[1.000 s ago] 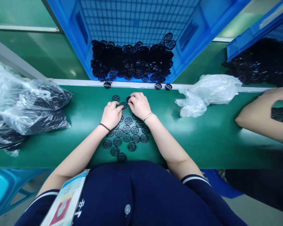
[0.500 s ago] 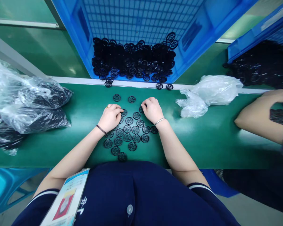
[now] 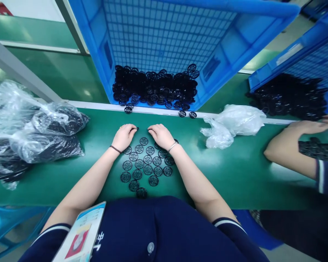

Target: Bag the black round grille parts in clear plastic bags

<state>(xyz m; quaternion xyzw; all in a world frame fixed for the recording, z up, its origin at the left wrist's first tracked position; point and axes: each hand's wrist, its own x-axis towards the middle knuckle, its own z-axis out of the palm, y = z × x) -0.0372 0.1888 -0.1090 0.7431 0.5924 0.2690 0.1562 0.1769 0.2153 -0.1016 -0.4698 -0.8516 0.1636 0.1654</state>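
Note:
Several round black spoked parts [image 3: 148, 159] lie flat in a cluster on the green table [image 3: 221, 174]. At the cluster's upper left, my left hand [image 3: 124, 137] pinches a small dark piece, probably one of the round parts, at its fingertips. My right hand [image 3: 161, 136] is level with it on the right, thumb and fingers pressed together; a dark bit shows at the tips, too small to name. The two hands are a short way apart. Beyond them a tilted blue crate [image 3: 158, 36] holds a heap of the same black parts [image 3: 155, 85].
Clear bags of black parts [image 3: 49, 143] lie at the left. A crumpled white plastic bag [image 3: 235, 122] sits right of centre. At the far right are another blue crate [image 3: 284, 60], a black heap [image 3: 289, 96] and another person's arm [image 3: 292, 147].
The camera view has tilted slightly upward. My right hand has moved left, towards my left hand. Two parts that lay apart above the cluster no longer show there.

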